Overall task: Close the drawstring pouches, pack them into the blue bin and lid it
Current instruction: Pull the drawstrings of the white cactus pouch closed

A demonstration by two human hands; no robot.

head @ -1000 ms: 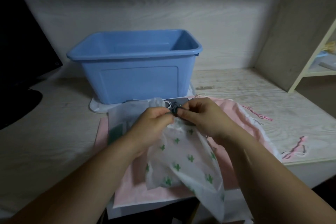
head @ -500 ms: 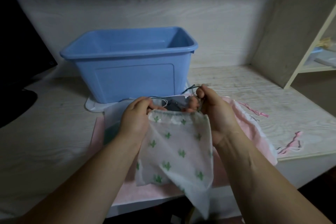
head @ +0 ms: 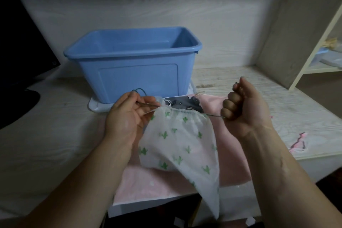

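Your cactus pouch (head: 177, 142) was held up between both hands, above the pink pouches (head: 234, 135) near the front edge of the desk (head: 55, 135). Its gathered mouth ran left to right and faced the blue bin (head: 137, 74). Its long axis sloped from that mouth down toward you and to the right, and the bottom corner hung past the desk edge.

Your left hand (head: 127, 118) lay palm up at the left end of the mouth. Thumb and fingers pinched the cord (head: 148, 105), and a loop of it stood up behind the fingers. Your right hand (head: 244, 107) was clenched in a fist off the right end, knuckles toward the pouch. It gripped the other run of the cord, which stretched taut from the hem to the underside of the fist. Both forearms reached in from the bottom of the view.

A grey pouch (head: 185, 103) lay flat just behind the mouth, touching the pink ones. The blue bin stood upright and uncovered behind it, on a white panel (head: 98, 106) that may have been its lid; the light there was too dim to confirm. A monitor (head: 18, 42) stood at far left and a shelf (head: 314, 42) at far right.
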